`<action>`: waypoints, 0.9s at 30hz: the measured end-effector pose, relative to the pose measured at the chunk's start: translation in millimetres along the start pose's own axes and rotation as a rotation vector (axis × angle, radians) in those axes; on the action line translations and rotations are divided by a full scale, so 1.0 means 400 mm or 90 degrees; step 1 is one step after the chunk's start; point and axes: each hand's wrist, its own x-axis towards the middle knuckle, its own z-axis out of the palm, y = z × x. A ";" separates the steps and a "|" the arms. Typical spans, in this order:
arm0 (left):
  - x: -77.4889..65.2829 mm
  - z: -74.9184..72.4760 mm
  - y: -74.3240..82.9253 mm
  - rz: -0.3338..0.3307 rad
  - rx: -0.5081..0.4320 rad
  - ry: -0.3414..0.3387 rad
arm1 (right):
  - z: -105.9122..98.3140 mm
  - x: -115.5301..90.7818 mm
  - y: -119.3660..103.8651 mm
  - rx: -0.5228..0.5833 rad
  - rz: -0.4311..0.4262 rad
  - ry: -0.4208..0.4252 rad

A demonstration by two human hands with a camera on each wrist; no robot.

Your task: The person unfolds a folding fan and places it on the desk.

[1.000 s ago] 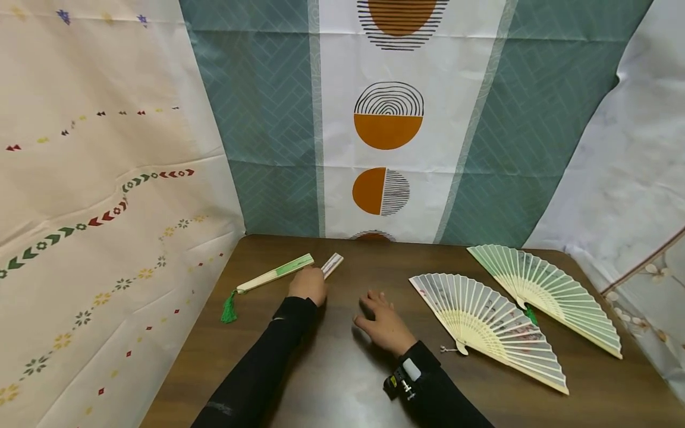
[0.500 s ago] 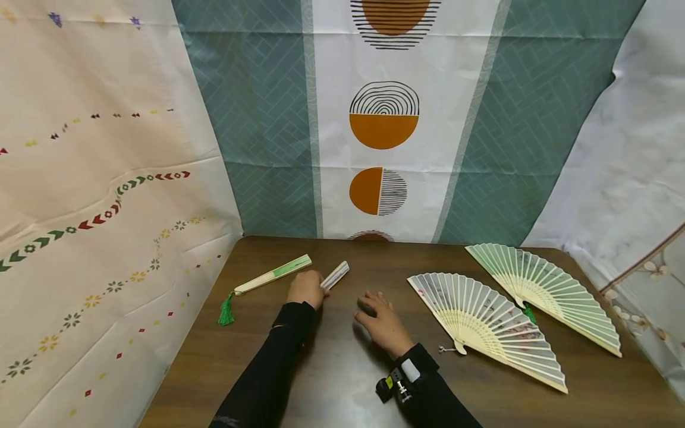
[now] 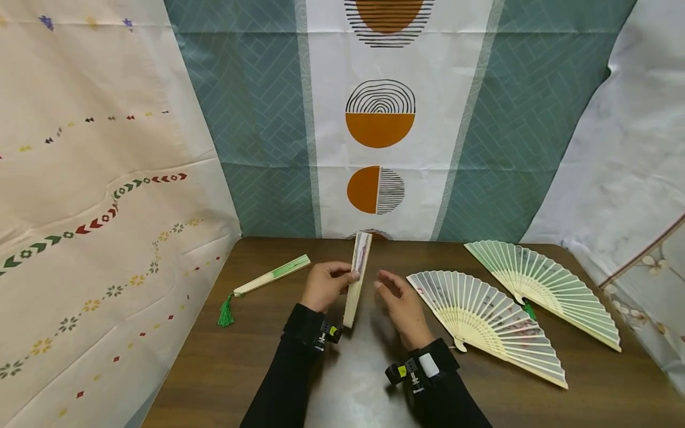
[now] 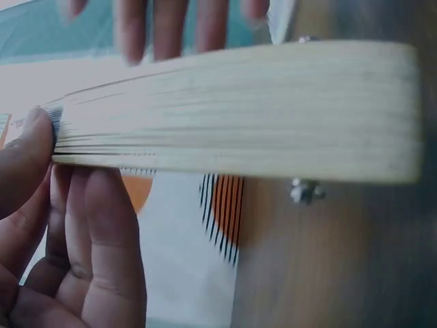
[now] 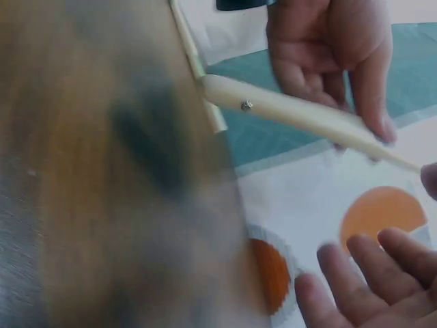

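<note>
My left hand (image 3: pixel 324 288) pinches a folded hand fan (image 3: pixel 355 291) between thumb and fingers, holding it nearly upright over the table. The fan has pale ribs and a whitish printed leaf at its top. In the left wrist view, the closed ribs (image 4: pixel 252 116) face the camera, and a small metal rivet (image 4: pixel 306 191) shows near their end. Just right of the fan, my right hand (image 3: pixel 405 309) hovers with loosely bent fingers, apart from it. The right wrist view shows that hand's fingers (image 5: pixel 351 277) spread and holding nothing, below the fan.
Left of my hands lies a folded green fan (image 3: pixel 274 274) with a green tassel (image 3: pixel 226 312). To the right, a spread white fan (image 3: pixel 484 324) and a spread green fan (image 3: pixel 546 291) lie on the brown table (image 3: pixel 198 368). A patterned cloth (image 3: pixel 329 202) hangs behind.
My left hand has lifted the folded white fan off the table and turned it upright, moving right. The right hand has shifted slightly right. The other fans lie as before.
</note>
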 end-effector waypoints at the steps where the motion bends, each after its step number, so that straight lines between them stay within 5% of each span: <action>1: -0.003 0.014 0.009 -0.009 -0.015 -0.006 | -0.003 0.000 -0.005 0.009 -0.004 -0.006; 10: 0.015 0.076 -0.003 -0.040 -0.052 -0.056 | -0.026 0.002 -0.011 0.038 0.004 -0.049; 27: 0.007 0.105 -0.013 -0.059 -0.018 -0.057 | -0.031 0.006 0.002 0.032 0.053 -0.049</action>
